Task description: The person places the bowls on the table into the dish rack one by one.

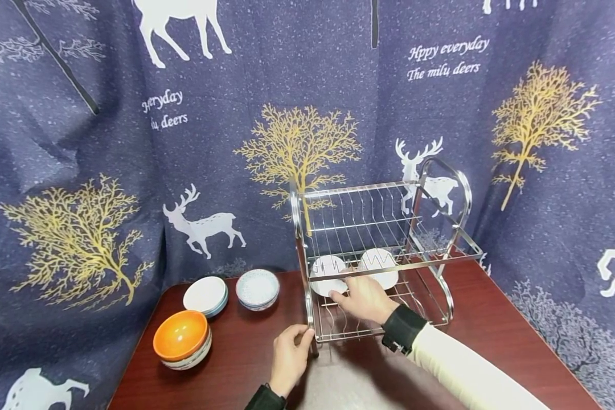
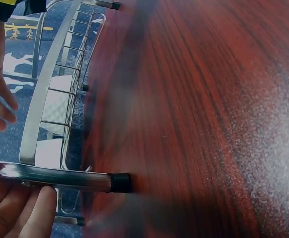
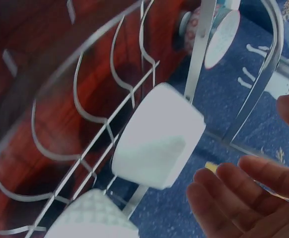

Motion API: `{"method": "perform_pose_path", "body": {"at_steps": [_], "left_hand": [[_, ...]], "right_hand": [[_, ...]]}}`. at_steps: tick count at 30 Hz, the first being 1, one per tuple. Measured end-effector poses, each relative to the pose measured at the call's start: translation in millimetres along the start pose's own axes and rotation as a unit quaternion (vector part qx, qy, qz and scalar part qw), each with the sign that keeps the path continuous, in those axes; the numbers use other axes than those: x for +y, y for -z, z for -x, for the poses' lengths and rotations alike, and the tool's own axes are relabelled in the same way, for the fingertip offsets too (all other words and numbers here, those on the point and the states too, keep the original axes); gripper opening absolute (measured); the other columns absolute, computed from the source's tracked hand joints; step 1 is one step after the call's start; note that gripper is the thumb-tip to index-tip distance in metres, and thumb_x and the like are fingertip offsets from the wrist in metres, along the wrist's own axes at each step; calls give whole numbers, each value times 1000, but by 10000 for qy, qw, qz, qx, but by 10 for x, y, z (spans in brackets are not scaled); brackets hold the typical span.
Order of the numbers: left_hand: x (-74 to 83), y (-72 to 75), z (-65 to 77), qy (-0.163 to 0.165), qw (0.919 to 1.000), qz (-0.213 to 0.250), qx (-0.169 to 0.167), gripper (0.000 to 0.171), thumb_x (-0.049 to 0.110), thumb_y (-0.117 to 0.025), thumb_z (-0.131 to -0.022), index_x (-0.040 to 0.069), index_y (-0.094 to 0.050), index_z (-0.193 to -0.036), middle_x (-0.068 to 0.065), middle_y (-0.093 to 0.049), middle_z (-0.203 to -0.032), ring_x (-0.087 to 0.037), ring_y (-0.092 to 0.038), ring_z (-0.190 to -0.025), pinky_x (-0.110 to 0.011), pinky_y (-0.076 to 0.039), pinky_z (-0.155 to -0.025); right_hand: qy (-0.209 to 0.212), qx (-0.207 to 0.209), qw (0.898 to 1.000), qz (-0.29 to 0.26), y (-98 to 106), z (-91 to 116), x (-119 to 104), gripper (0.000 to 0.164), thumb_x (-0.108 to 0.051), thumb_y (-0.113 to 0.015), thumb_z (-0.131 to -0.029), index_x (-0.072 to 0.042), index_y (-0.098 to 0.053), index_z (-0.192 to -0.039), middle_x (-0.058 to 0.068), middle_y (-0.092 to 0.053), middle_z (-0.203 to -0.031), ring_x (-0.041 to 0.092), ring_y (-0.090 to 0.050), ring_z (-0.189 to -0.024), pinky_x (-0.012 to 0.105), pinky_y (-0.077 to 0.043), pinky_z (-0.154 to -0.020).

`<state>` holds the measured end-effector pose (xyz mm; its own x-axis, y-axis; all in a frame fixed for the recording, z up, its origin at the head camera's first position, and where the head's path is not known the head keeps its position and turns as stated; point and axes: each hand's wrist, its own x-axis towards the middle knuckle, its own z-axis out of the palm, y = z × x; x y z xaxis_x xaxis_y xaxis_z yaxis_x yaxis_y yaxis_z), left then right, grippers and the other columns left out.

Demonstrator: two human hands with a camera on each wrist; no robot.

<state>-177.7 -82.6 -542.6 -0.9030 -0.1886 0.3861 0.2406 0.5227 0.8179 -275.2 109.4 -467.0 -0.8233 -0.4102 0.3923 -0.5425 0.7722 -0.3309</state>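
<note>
A two-tier chrome dish rack (image 1: 415, 265) stands on the red-brown wooden table. My left hand (image 1: 289, 353) grips its front left leg, just above the black foot (image 2: 120, 182). On the lower tier sit two white bowls side by side: a smooth one (image 3: 157, 139) towards the left and one with a textured surface (image 3: 92, 218) to its right. Between the tiers reaches my right hand (image 1: 366, 299), fingers loosely spread and thumb apart. In the right wrist view a gap shows between these fingers and the smooth bowl, and the hand holds nothing.
Left of the rack stand an orange bowl (image 1: 180, 335) stacked in a patterned bowl (image 1: 195, 360), a white bowl with a blue outside (image 1: 205, 294) and a speckled bowl (image 1: 258, 288). The upper tier's front bar passes over my right hand. A blue deer-print curtain (image 1: 210, 159) hangs behind.
</note>
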Motion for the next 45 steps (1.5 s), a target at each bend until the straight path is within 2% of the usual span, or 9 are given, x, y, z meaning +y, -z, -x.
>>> {"method": "perform_pose_path", "body": {"at_steps": [4,8,11,17,22,26,31,38,45], "left_hand": [[-12,6,5,-12,10000,22,-19,5,12,-73,-84,7,-72,-87,0,-69,-84,-13,-67,-75,-25,-55,-68],[-21,23,16,-44,10000,63,-22,5,11,-73,-84,7,-72,-87,0,-69,-83,-13,-68,-74,-25,-55,-67],[-31,31,20,-126,9999,35,1,4,11,-73,-84,8,-72,-87,1,-68,-81,-12,-67,-72,-25,-54,-67],[-39,39,36,-225,9997,-15,88,6,8,-75,-81,10,-72,-86,4,-68,-80,-10,-65,-71,-25,-54,-65],[-33,52,39,-281,9995,-72,124,7,6,-75,-81,11,-72,-85,4,-67,-79,-9,-64,-70,-25,-53,-65],[-21,82,48,-255,9996,-113,97,6,6,-75,-81,10,-72,-84,3,-68,-80,-9,-64,-70,-25,-54,-65],[-20,129,55,-286,9995,-78,80,6,6,-74,-81,11,-71,-83,4,-67,-79,-9,-65,-70,-24,-54,-65],[-16,228,27,-281,9994,-141,116,6,5,-74,-81,8,-71,-85,4,-66,-79,-8,-65,-70,-23,-54,-64],[-3,403,-33,-239,9983,-504,149,7,6,-75,-81,9,-71,-86,5,-65,-80,-9,-65,-71,-24,-54,-66]], "right_hand": [[-51,-189,9985,-512,-56,18,-70,40,-40,-65,-87,-6,-67,-109,13,-70,-98,21,-67,-81,35,-53,-74],[164,-255,9955,-902,-126,35,-119,29,-40,-65,-88,-10,-65,-89,5,-66,-81,16,-60,-71,30,-49,-64],[401,-176,9923,-1158,-185,56,-153,24,-37,-66,-87,-14,-60,-82,4,-58,-74,17,-54,-67,29,-44,-60],[589,54,9847,-1639,-313,119,-218,21,-32,-68,-87,-12,-63,-88,2,-58,-78,11,-53,-69,24,-46,-63],[336,2,9799,-1969,-387,158,-270,26,-37,-66,-88,-10,-66,-91,-3,-58,-77,6,-53,-67,22,-47,-61],[255,59,9772,-2108,-458,182,-297,31,-36,-66,-88,-5,-66,-97,-3,-61,-84,7,-57,-73,23,-49,-67],[363,181,9756,-2158,-518,208,-331,25,-32,-67,-88,-8,-66,-96,-5,-61,-83,7,-57,-72,22,-50,-66],[199,241,9701,-2406,-585,236,-372,23,-28,-65,-90,-7,-66,-97,-2,-64,-86,7,-60,-74,23,-52,-68],[-16,297,9555,-2935,-650,261,-414,18,-25,-68,-88,-9,-65,-94,-2,-64,-86,6,-61,-73,25,-53,-67]]}}
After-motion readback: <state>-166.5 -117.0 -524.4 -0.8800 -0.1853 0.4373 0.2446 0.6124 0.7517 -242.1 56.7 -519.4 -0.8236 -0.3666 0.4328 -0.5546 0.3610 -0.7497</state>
